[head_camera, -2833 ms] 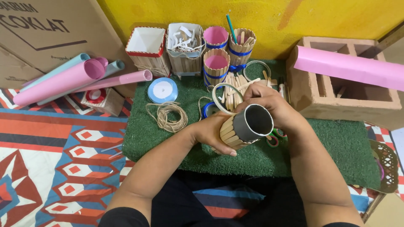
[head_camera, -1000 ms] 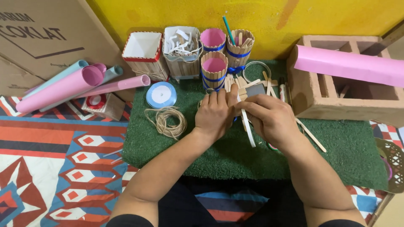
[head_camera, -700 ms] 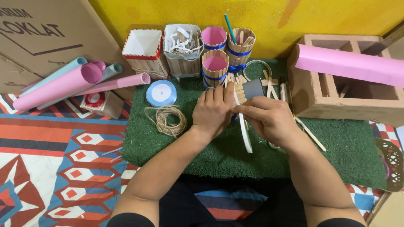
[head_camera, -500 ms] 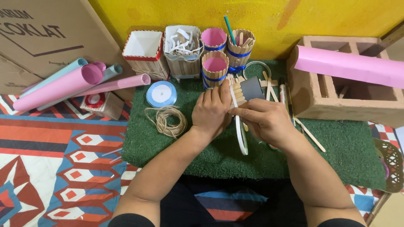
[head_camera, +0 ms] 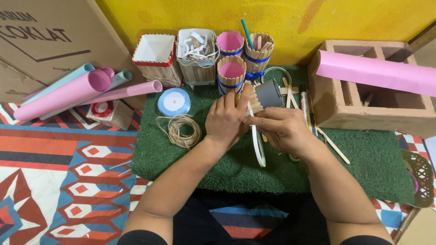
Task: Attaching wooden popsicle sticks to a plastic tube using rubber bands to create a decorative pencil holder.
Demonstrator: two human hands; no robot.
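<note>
Both hands grip the stick-clad grey can (head_camera: 265,94) over the green mat (head_camera: 363,154) — left hand (head_camera: 225,119) pressing the sticks, right hand (head_camera: 281,129) seemingly pinching white ribbon (head_camera: 259,147) — the cladding partly done, ribbon untied.

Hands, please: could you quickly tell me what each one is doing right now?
Left hand: closed around the stick-covered cup.
Right hand: fingers pinched at the cup's side, white strip beneath.

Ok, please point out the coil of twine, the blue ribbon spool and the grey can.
coil of twine (head_camera: 179,130), head view, on its looped strands.
blue ribbon spool (head_camera: 174,101), head view, on its flat top.
grey can (head_camera: 269,93), head view, on its side.
</note>
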